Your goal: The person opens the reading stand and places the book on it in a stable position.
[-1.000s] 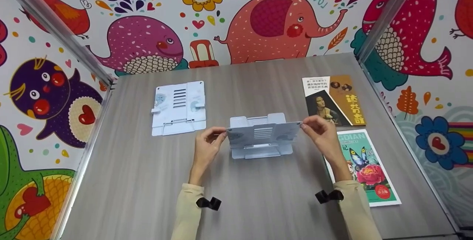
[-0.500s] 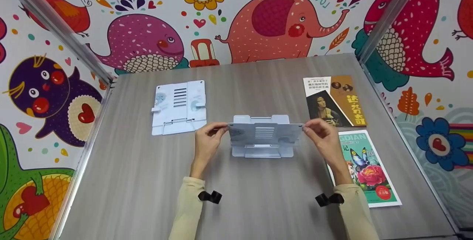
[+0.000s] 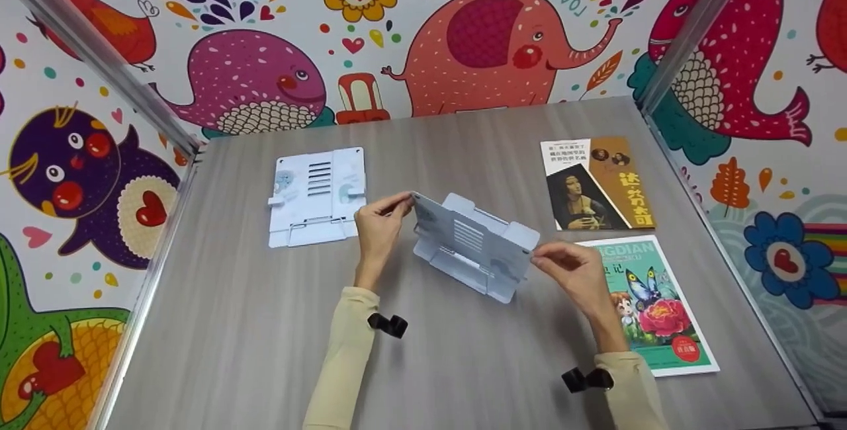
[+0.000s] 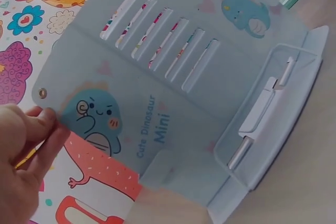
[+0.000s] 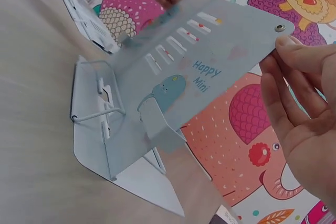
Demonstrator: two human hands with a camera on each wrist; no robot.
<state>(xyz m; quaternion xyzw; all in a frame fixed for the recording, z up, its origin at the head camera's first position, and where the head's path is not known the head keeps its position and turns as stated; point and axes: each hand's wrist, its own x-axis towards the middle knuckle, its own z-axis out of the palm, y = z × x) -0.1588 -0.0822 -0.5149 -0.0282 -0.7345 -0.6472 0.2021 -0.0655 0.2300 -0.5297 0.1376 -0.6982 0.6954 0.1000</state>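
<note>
A pale blue folding book stand [image 3: 440,221] with a slotted panel and dinosaur prints stands opened up mid-table, turned at an angle. My left hand [image 3: 379,235] pinches the panel's upper left corner; in the left wrist view its thumb and fingers [image 4: 39,129] grip beside a small metal eyelet. At the opposite upper corner, my right hand [image 3: 576,274] pinches the edge between thumb and fingers, as the right wrist view shows by another eyelet. The stand's base plate [image 5: 131,187] and wire supports spread below the panel. A clip [image 5: 160,124] sticks out from the panel's lower edge.
A second book stand [image 3: 294,195] lies flat at the left. On the right are a brown and white book [image 3: 602,185] with a painted portrait and, nearer, a green butterfly book [image 3: 662,344], overlapped by my right hand. Cartoon-printed walls [image 3: 370,53] enclose the table.
The book stand has turned clockwise as seen from above: its left end has moved away from me and its right end closer. My left hand went forward, my right hand came back.
</note>
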